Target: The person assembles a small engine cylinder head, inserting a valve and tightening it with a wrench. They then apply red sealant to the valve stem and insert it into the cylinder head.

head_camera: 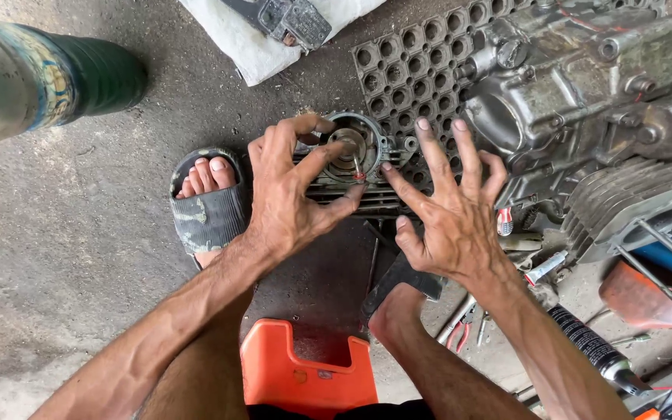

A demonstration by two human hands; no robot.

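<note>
Left hand: the left hand (285, 194) rests on the round grey finned metal engine cylinder (355, 159), fingers curled over its left rim, with the index finger and thumb reaching toward its middle; it grips nothing tightly that I can tell.
Right hand: the right hand (449, 214) is released, 5 fingers spread wide, fingertips touching or just above the right side of the cylinder and the mat.
Cylinder: it lies on the ground in front of the person, between the 2 hands, its round opening facing up, partly on the grey honeycomb rubber mat (414, 54).
Small part: a thin red-tipped pin (358, 171) stands near the cylinder's bore, just beside the left index finger; whether the finger touches it cannot be told.
Engine: a large silver oily engine block (585, 85) sits to the right of the mat, well apart from the left hand.
Feet: a foot in a dark grey sandal (205, 206) is just left of the left hand; a bare foot (394, 311) lies below the right hand.
Stool: an orange plastic seat (305, 373) is between the forearms.
Tools: red-handled pliers (460, 323) and a black-handled tool (589, 346) lie on the floor at the right.
Cloth: a white cloth (250, 39) holding a dark metal part lies at the top.
</note>
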